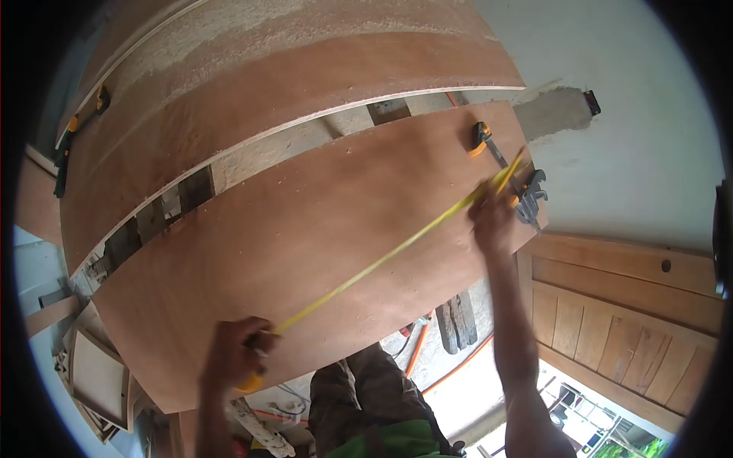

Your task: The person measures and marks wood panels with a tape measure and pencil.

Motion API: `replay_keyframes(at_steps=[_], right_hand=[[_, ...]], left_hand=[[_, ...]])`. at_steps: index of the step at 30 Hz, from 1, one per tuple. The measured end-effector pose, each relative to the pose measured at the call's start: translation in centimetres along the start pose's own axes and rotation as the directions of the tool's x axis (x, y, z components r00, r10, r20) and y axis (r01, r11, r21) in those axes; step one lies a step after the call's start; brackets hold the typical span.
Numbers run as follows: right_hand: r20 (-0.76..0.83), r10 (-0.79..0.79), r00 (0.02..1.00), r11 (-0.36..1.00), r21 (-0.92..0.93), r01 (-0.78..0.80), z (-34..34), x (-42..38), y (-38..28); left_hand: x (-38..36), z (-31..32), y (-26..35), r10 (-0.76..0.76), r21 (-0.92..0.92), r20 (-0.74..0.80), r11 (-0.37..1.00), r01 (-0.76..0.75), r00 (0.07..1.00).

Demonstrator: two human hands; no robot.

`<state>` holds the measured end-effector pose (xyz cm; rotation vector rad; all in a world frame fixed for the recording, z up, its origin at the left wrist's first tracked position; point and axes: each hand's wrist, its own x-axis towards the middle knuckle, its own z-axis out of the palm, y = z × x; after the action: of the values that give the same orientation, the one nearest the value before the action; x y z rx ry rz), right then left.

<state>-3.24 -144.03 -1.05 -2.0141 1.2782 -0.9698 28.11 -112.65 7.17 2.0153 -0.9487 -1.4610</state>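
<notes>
A yellow measuring tape (382,261) runs slantwise over a reddish-brown plywood sheet (328,206). My left hand (233,351) is closed around the tape measure's case (250,382), mostly hidden by the fingers, near the sheet's front left edge. Toward the right end, my right hand (492,217) is closed on the tape's far part. A thin yellow stick that looks like a pencil (509,172) sticks out of the same hand. Just beyond it, a black and orange bar clamp (496,153) sits on the sheet's right end.
A second, dusty plywood sheet (305,80) lies behind, across a gap. Another clamp (72,137) grips its left side. A wooden panelled door (611,336) stands at right beside a pale wall (634,168). Below, orange cords (416,351) and wood pieces (458,324) lie on the floor.
</notes>
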Motion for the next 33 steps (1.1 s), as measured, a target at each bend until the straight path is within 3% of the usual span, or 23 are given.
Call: replay_keyframes(at_steps=[1, 2, 3, 4, 5, 6, 7, 8, 10, 13, 15, 16, 18, 21, 22, 24, 26, 28, 29, 30, 33], right_hand=[[-0.064, -0.131, 0.989, 0.985, -0.124, 0.123, -1.1, 3.4, 3.3], [-0.036, 0.144, 0.989, 0.965, 0.226, -0.133, -2.0, 6.5, 5.6], [-0.006, 0.409, 0.912, 0.764, 0.550, -0.339, -2.9, 9.6, 7.8], [0.154, 0.577, 0.802, 0.441, 0.768, -0.465, -3.1, 11.8, 8.7], [0.151, 0.575, 0.804, 0.440, 0.771, -0.460, -2.3, 12.6, 8.4], [0.157, 0.652, 0.742, 0.400, 0.760, -0.512, -0.9, 13.2, 7.5], [0.163, 0.719, 0.676, 0.358, 0.747, -0.561, 0.5, 13.7, 6.5], [0.140, 0.749, 0.648, 0.379, 0.712, -0.591, 1.7, 13.8, 5.4], [0.207, 0.651, 0.730, 0.451, 0.669, -0.591, 3.3, 13.4, 4.8], [0.260, 0.640, 0.723, 0.402, 0.688, -0.604, 5.0, 13.3, 5.1], [0.255, 0.671, 0.696, 0.392, 0.675, -0.625, 5.9, 12.8, 3.2], [0.245, 0.702, 0.669, 0.380, 0.665, -0.643, 6.3, 12.4, 2.2], [0.284, 0.683, 0.673, 0.368, 0.663, -0.652, 6.7, 11.7, 1.6], [0.346, 0.649, 0.678, 0.371, 0.634, -0.679, 7.4, 11.2, 1.3], [0.343, 0.652, 0.676, 0.380, 0.624, -0.683, 7.6, 11.1, 1.5], [0.363, 0.651, 0.666, 0.377, 0.607, -0.700, 8.0, 10.9, 2.0], [0.359, 0.608, 0.708, 0.440, 0.590, -0.677, 8.3, 11.3, 3.6], [0.440, 0.549, 0.711, 0.396, 0.612, -0.685, 8.9, 11.5, 6.3], [0.492, 0.498, 0.714, 0.369, 0.625, -0.688, 9.0, 11.6, 7.9], [0.487, 0.523, 0.699, 0.382, 0.600, -0.703, 8.8, 11.7, 7.6], [0.382, 0.600, 0.703, 0.475, 0.537, -0.697, 8.3, 10.2, 3.3]], left_hand=[[0.1, -2.1, -1.1, 0.014, 0.072, -0.056, 0.997, -0.010, 0.998], [0.2, -4.2, -1.7, 0.047, 0.127, -0.092, 0.991, -0.035, 0.995], [0.3, -5.7, -2.0, 0.080, 0.183, -0.128, 0.982, -0.055, 0.989], [0.7, -6.4, -1.9, 0.082, 0.189, -0.133, 0.980, -0.056, 0.988], [1.2, -7.0, -1.7, 0.185, 0.232, -0.144, 0.961, -0.149, 0.972], [1.8, -7.5, -1.3, 0.289, 0.272, -0.153, 0.932, -0.241, 0.945], [2.6, -7.5, 0.0, 0.295, 0.272, -0.160, 0.930, -0.245, 0.942], [3.3, -7.1, 2.0, 0.305, 0.327, -0.148, 0.913, -0.244, 0.941], [4.8, -6.8, 4.7, 0.308, 0.382, -0.141, 0.894, -0.236, 0.941], [6.4, -7.2, 6.1, 0.325, 0.359, -0.127, 0.896, -0.262, 0.937], [7.1, -7.4, 6.1, 0.475, 0.427, -0.217, 0.832, -0.354, 0.853], [7.1, -7.8, 6.5, 0.473, 0.426, -0.221, 0.833, -0.352, 0.853], [6.9, -8.9, 7.3, 0.314, 0.415, -0.199, 0.885, -0.211, 0.928], [7.3, -10.0, 6.5, 0.235, 0.354, -0.217, 0.923, -0.147, 0.947], [7.6, -9.9, 6.2, 0.228, 0.355, -0.221, 0.924, -0.139, 0.948], [8.0, -9.6, 5.2, 0.444, 0.486, -0.228, 0.823, -0.294, 0.867], [7.7, -9.3, 5.7, 0.391, 0.467, -0.250, 0.850, -0.243, 0.886], [7.9, -9.8, 5.3, 0.326, 0.440, -0.279, 0.879, -0.182, 0.903], [8.6, -10.1, 4.3, 0.345, 0.422, -0.220, 0.877, -0.230, 0.913], [9.3, -10.6, 3.5, 0.367, 0.400, -0.161, 0.873, -0.280, 0.916], [11.3, -11.3, 1.3, 0.277, 0.347, -0.175, 0.915, -0.204, 0.945]])
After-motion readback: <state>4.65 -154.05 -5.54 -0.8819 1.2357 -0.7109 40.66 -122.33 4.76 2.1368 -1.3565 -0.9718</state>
